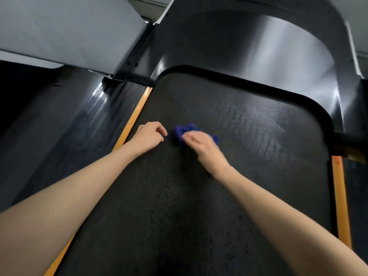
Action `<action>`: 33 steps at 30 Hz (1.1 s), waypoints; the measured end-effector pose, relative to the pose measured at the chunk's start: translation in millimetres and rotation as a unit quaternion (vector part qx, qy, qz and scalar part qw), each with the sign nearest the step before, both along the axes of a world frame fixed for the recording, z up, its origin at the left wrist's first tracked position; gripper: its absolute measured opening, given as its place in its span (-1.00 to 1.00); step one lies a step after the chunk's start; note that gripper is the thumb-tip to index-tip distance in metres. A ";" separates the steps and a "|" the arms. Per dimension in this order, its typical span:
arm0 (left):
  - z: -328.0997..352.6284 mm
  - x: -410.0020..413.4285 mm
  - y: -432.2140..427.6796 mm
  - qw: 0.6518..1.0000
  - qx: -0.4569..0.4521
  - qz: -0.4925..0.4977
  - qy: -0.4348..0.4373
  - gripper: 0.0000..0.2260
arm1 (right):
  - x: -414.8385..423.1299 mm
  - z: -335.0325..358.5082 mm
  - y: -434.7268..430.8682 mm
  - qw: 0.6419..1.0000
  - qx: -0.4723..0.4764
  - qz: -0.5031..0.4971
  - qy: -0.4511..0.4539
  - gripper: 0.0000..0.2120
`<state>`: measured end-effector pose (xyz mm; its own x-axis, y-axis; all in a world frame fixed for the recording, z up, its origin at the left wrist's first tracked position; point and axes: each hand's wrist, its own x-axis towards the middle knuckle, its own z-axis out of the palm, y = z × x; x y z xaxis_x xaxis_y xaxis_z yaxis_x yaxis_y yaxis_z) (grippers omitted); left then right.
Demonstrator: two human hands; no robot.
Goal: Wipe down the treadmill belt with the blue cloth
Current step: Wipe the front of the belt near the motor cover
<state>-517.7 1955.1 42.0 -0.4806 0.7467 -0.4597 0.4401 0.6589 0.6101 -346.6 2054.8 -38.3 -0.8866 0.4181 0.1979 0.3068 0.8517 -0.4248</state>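
Landmark: I'm using the treadmill belt [179, 196] as reference; it's black and textured and is filling the middle of the head view.
Task thing: the blue cloth [180, 132] is lying bunched on the belt, around mid-width, toward the belt's front end.
Right hand: the right hand [199, 144] is sitting on top of the cloth, and blue is sticking out past it on both sides.
Right fingers: I'm seeing them close together, bent down over the bunch and clamping it against the belt; the hand is motion-blurred.
Left hand: the left hand [148, 136] is resting on the belt just left of the cloth, apart from it.
Left fingers: they are curling loosely and gripping nothing.
Arms: both forearms are bare and reaching in over the belt's near end.
Belt surface: pale streaks are showing on the belt's front right part; dark specks are showing on its near half.
Writing: I'm reading nothing; the pale streaks are too smeared to tell.
Left edge: an orange strip [137, 110] is running along the belt's left side, with a ribbed dark side rail [89, 126] beyond it.
Right edge: a second orange strip [340, 196] is running along the belt's right side.
Front: a glossy black motor cover [258, 46] is curving round the belt's front end.
Far left: a grey panel [69, 26] is standing above the side rail.
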 end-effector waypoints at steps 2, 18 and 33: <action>0.0 2.7 -2.3 1.000 -0.003 -0.008 -0.014 -0.77 | 31.0 3.0 28.8 0.989 0.010 -0.146 0.024 -0.69; -8.6 4.3 -14.3 0.999 -0.007 0.021 0.025 -0.78 | 54.9 -18.6 19.8 0.975 -0.020 -0.221 0.017 -0.54; 1.1 46.5 18.9 0.999 0.022 -0.027 0.020 -0.76 | 92.8 -18.3 -18.7 0.996 0.019 -0.046 -0.069 -0.50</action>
<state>-471.2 1974.0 43.1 -0.4559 0.7914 -0.4071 0.4998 0.6062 0.6187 -253.8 2036.1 -56.6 -0.8642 0.4942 0.0943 0.4380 0.8313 -0.3423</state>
